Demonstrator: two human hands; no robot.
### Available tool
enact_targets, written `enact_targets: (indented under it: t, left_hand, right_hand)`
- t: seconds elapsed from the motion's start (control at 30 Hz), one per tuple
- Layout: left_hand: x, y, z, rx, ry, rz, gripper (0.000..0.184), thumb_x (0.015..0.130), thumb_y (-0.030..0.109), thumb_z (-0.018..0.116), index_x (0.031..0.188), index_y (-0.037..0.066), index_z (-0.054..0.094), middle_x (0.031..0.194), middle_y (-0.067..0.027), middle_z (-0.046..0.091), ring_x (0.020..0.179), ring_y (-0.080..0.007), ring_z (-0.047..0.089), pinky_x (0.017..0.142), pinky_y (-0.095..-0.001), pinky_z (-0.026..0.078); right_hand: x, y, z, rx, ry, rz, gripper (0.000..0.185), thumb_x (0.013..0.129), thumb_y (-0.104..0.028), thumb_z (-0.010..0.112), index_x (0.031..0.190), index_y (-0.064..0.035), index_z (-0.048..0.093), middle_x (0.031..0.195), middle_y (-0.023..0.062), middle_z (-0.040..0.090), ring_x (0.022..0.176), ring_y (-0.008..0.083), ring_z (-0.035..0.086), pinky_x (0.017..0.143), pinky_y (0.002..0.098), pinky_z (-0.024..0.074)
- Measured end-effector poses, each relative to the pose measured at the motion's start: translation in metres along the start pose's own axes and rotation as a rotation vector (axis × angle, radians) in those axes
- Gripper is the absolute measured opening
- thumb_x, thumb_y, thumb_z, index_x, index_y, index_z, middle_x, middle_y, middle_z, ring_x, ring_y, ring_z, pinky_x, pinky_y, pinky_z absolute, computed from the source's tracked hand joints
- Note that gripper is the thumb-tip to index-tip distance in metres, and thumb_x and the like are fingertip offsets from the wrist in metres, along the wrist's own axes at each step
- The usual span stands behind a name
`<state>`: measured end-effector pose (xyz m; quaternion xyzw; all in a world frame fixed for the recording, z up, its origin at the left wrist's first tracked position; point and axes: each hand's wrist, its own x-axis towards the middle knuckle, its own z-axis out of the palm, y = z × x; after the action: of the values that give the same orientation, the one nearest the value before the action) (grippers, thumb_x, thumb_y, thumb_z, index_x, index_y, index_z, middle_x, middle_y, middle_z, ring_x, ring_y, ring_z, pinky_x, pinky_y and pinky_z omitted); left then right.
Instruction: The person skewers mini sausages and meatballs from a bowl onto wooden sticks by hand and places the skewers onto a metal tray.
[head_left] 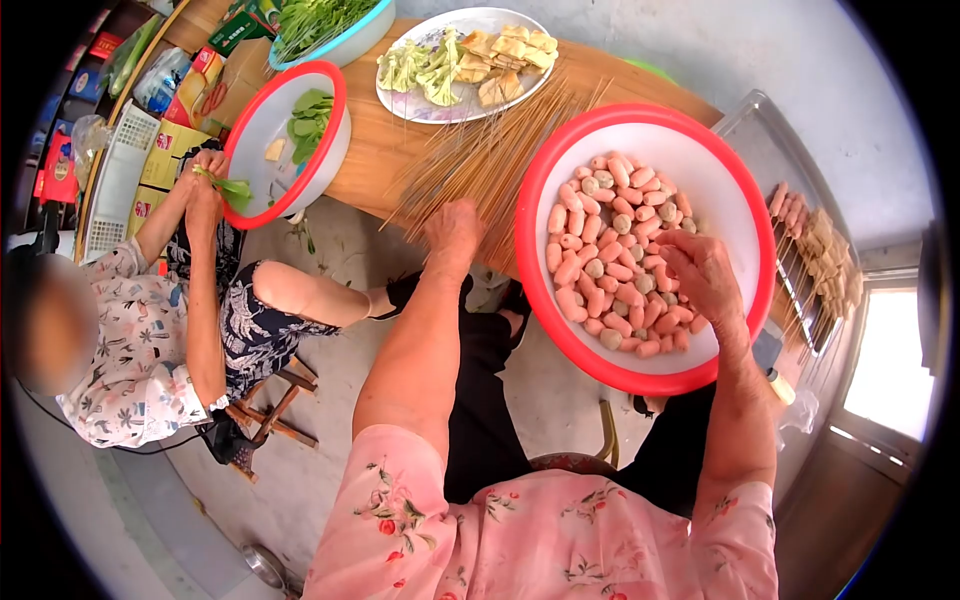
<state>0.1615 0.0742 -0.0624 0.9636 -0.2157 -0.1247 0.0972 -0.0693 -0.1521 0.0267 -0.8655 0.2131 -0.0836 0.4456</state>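
Observation:
My left hand (455, 228) is closed at the front edge of the wooden table, on the near ends of a spread of thin bamboo skewers (510, 135). Its fingertips are hidden, so what they grip does not show. My right hand (706, 278) is inside a large white basin with a red rim (540, 310), over a heap of small pink sausages (615, 235). Its fingers are curled at the right side of the heap, and anything between them is hidden. Several greyish-green balls (644, 284) lie among the sausages.
An oval plate (400, 105) holds cauliflower and tan folded pieces. Left of it stand a smaller red-rimmed basin (343, 125) with leaves and a blue-rimmed bowl (372, 28) of greens. At right, a metal tray (770, 130) bears filled skewers. A seated person (150, 370) handles a green leaf.

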Motion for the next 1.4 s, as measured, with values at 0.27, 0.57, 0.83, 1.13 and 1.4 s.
enact_targets:
  t: [0.27, 0.57, 0.83, 1.13, 1.4]
  left_hand:
    - [-0.002, 0.007, -0.017, 0.024, -0.055, -0.025, 0.016, 0.075, 0.015, 0.062, 0.088, 0.011, 0.07, 0.09, -0.0159, 0.066, 0.087, -0.0339, 0.063, 0.074, -0.0414, 0.05]
    - [-0.006, 0.004, -0.06, -0.227, 0.097, -0.066, 0.02, 0.076, 0.018, 0.057, 0.089, 0.011, 0.071, 0.09, -0.0133, 0.067, 0.086, -0.0315, 0.063, 0.075, -0.04, 0.049]
    - [-0.038, 0.036, -0.086, -0.945, 0.776, 0.227, 0.017, 0.077, -0.007, 0.056, 0.089, -0.002, 0.068, 0.07, -0.0081, 0.06, 0.058, -0.0146, 0.054, 0.053, -0.0232, 0.041]
    - [-0.106, 0.081, -0.128, -0.32, 1.263, 0.91, 0.023, 0.076, -0.006, 0.057, 0.096, 0.002, 0.065, 0.073, -0.0051, 0.052, 0.058, -0.0165, 0.05, 0.054, -0.0282, 0.043]
    - [-0.131, 0.134, -0.072, -0.404, 0.884, 1.367, 0.026, 0.071, 0.0, 0.072, 0.095, 0.004, 0.064, 0.08, -0.0046, 0.054, 0.066, -0.0159, 0.054, 0.059, -0.0301, 0.047]
  right_hand:
    - [-0.001, 0.004, -0.001, -0.027, 0.016, -0.073, 0.009, 0.081, -0.002, 0.057, 0.086, 0.0017, 0.062, 0.064, 0.0138, 0.059, 0.052, 0.0219, 0.056, 0.053, 0.0331, 0.0445]
    - [-0.001, 0.007, 0.004, -0.069, 0.003, -0.138, 0.014, 0.081, -0.002, 0.057, 0.092, 0.0043, 0.063, 0.064, 0.0105, 0.061, 0.053, 0.0157, 0.057, 0.054, 0.0294, 0.0454]
    - [-0.002, -0.007, 0.007, -0.116, 0.021, -0.197, 0.013, 0.081, -0.006, 0.058, 0.09, -0.0007, 0.064, 0.063, 0.0086, 0.06, 0.054, 0.0192, 0.058, 0.054, 0.0298, 0.0455]
    - [0.002, -0.028, 0.012, 0.225, 0.06, 0.049, 0.018, 0.093, -0.014, 0.053, 0.097, -0.0021, 0.065, 0.065, 0.0013, 0.057, 0.052, 0.009, 0.051, 0.05, 0.0205, 0.0416]
    - [0.007, -0.015, -0.015, 1.381, 0.238, 0.363, 0.038, 0.098, -0.028, 0.042, 0.116, 0.0033, 0.051, 0.08, 0.0095, 0.062, 0.069, 0.0175, 0.059, 0.064, 0.031, 0.0508]
